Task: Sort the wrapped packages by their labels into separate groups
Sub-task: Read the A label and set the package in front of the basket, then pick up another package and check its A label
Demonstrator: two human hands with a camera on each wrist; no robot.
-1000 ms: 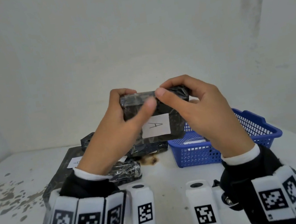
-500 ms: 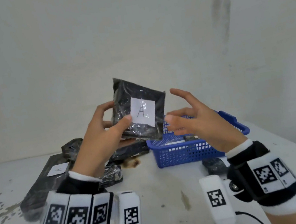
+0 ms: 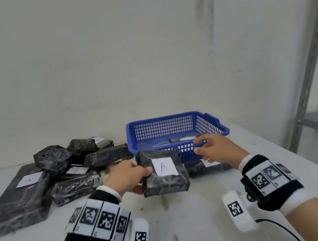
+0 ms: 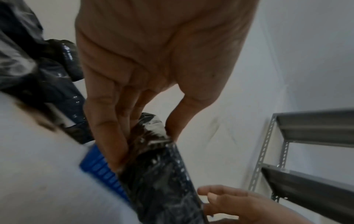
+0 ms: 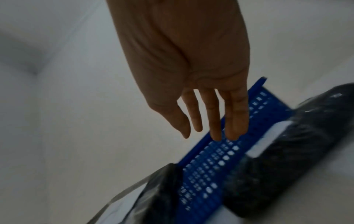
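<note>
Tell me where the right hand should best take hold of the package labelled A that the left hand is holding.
Probably its free right edge, coming in from the right. The package labelled A is a flat slab, its label facing up; the left hand pinches its left edge, thumb on top. The open right hand could do the same on the right edge, thumb beside the label, not over it.

- I can't read the label on the package [image 3: 207, 167] lying beside the blue basket [image 3: 176, 130]; my right hand [image 3: 218, 148] covers most of it.
- The basket's contents are too small to tell.
- Both wrist views are motion-blurred.
- The far pile's labels [image 3: 29, 180] are illegible.
</note>
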